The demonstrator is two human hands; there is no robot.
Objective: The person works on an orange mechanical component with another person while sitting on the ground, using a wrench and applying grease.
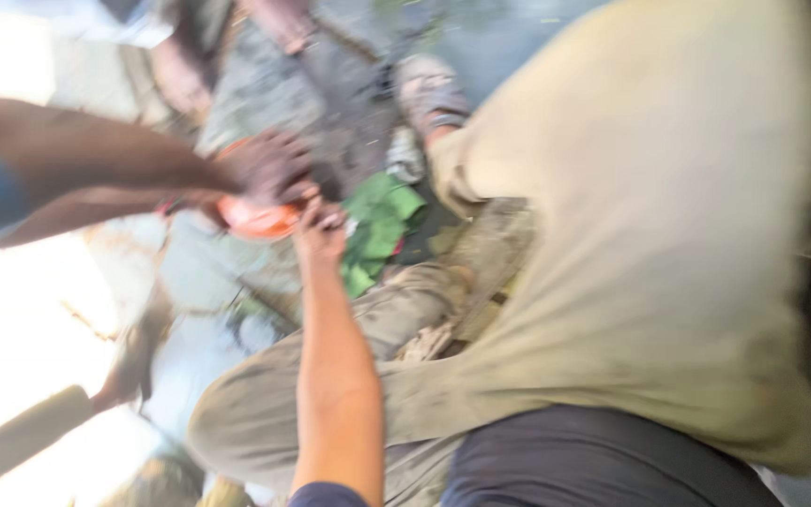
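My right hand [319,228] pinches the rim of the orange bowl [257,218] gripped by another person's hand [269,167]; advisable: keep grip firm, level; left hand out of view.

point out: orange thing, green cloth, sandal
orange thing [257,219]: head view, lower rim below the hands.
green cloth [379,222]: head view, middle of the crumpled fabric.
sandal [429,89]: head view, top of the straps.

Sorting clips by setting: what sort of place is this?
Probably outdoors, on rough ground in strong sun; blur limits certainty. The person sits low over grey stony ground, a sandalled foot resting on it, with a green cloth lying there and glaring sunlight at the left.
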